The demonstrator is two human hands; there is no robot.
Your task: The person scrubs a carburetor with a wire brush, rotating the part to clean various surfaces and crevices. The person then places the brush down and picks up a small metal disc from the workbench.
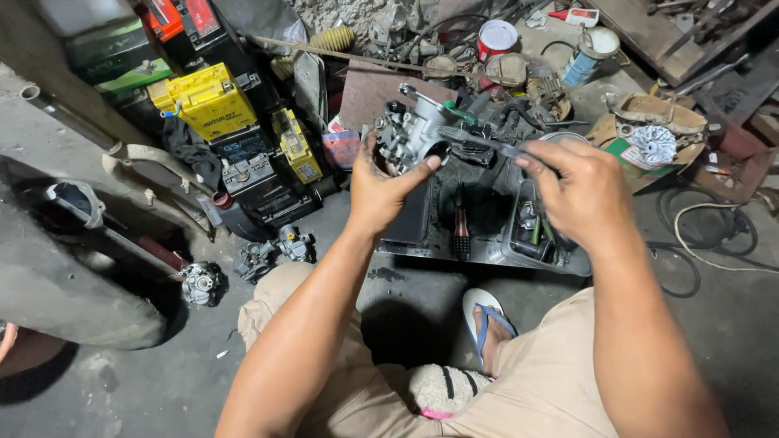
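Observation:
My left hand [388, 188] grips a grey metal carburetor [408, 132], holding it up over a dark oily tray [479, 243]. My right hand [572, 191] pinches a thin dark tool [479, 141] whose tip reaches into the carburetor's side. Both forearms come up from the bottom of the view. Below them my knees in tan shorts and a foot in a blue-strapped sandal [485, 316] rest on the concrete floor.
Yellow and black batteries [209, 101] stand at the upper left beside a grey pipe [73, 122]. Two more carburetors [201, 284] [280, 247] lie on the floor at left. Cans [497, 36], rags, wires and a small container [531, 231] of tools crowd the area beyond.

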